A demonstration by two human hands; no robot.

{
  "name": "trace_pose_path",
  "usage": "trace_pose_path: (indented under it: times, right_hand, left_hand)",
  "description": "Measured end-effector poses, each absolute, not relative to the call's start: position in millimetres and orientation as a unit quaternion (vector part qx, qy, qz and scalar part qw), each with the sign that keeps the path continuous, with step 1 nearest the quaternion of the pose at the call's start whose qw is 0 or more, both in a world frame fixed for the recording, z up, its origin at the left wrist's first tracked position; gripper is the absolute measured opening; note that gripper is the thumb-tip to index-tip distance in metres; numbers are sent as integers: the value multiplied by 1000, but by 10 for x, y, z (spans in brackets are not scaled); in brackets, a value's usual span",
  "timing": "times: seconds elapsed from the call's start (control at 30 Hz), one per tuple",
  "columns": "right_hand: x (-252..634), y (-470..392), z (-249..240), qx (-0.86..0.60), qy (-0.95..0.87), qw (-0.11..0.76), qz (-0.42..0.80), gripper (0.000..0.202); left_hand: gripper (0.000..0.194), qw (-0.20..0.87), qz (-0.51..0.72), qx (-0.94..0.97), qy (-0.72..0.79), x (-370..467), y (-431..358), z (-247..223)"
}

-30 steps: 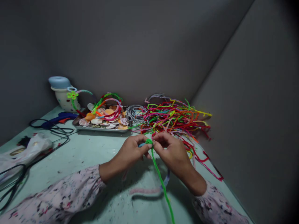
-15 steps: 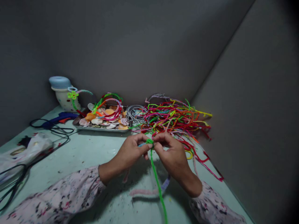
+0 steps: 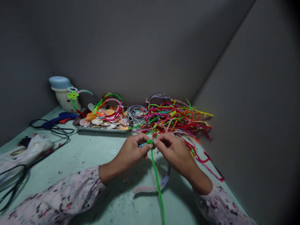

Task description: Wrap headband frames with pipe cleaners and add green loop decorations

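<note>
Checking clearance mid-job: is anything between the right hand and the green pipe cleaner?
Nothing visible: the right hand is right at the bunched top of the green pipe cleaner, which the left hand pinches. The pipe-cleaner pile lies beyond, not between.

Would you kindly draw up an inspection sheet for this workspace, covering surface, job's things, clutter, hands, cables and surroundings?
Surface: pale green table, scattered with small dark specks.
Job's things: green fuzzy strand, bunched at its upper end, the rest hanging down; pink-and-purple fuzzy strip below the hands.
Clutter: metal tray of shells with fuzzy rings on top; tangled heap of colored stems; plastic bag.
Hands: left hand pinches the green bunch; right hand has its fingertips there, grip unclear.
Cables: black cable looping along the left side.
Surroundings: gray wall behind.
</note>
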State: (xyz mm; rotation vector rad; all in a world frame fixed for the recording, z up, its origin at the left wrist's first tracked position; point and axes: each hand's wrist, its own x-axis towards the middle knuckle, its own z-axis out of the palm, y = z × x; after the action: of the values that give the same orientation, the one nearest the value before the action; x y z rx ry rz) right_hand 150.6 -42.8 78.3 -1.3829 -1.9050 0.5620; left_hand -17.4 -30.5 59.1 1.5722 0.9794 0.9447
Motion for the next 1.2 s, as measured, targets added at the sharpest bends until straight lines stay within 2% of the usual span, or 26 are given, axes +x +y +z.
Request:
trace_pose_path:
  times: [0.27, 0.6, 0.87, 1.07, 1.2]
  right_hand:
    - [1448, -447, 785, -534, -727, 365, 230, 17]
    - [1482, -372, 712, -514, -650, 398, 392, 19]
    - [1480, -364, 727, -531, -665, 384, 357, 21]
    - [1477, -377, 728, -518, -683, 399, 327, 15]
    - [1508, -377, 726, -506, -708, 371, 324, 17]
  left_hand:
    - [8, 488, 398, 669, 396, -170, -314, 563]
    - [9, 479, 402, 673, 394, -165, -328, 557]
    - [15, 528, 354, 662, 396, -173, -294, 610]
    - [16, 522, 351, 665, 403, -178, -288, 588]
    - [15, 502, 352, 680, 402, -171, -286, 539]
